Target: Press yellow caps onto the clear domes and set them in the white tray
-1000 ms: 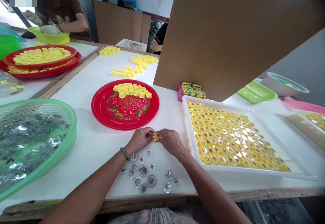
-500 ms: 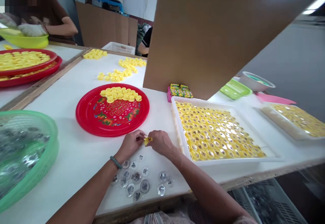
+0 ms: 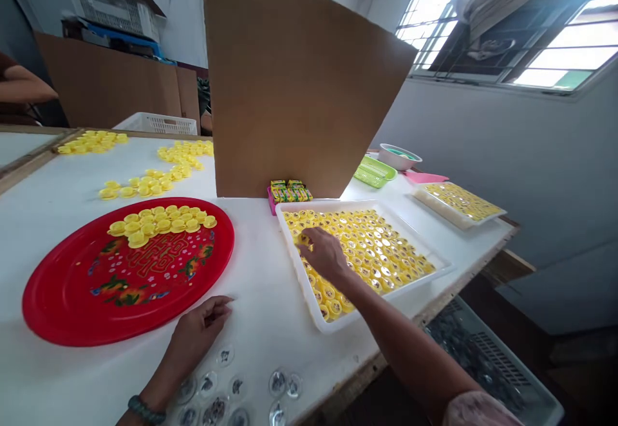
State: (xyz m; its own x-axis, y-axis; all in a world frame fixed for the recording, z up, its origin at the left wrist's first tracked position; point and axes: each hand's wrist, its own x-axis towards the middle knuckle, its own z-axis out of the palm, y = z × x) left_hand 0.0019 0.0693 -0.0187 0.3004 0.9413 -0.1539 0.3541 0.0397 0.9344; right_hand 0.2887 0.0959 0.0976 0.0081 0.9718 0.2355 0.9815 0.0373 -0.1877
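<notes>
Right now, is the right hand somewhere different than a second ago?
Yes. The right hand moved right: it was left of the white rectangular tray, and now it's over the tray's left part.

Head-worn view, facing forward and down, near table (image 3: 261,265)

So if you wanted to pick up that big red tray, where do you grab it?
Probably by the rim of the red tray, at its left and right edges together, coming from the outside. It's wide, round and lying flat, with yellow pieces bunched toward its far edge, so two opposite holds should keep it level.
</notes>
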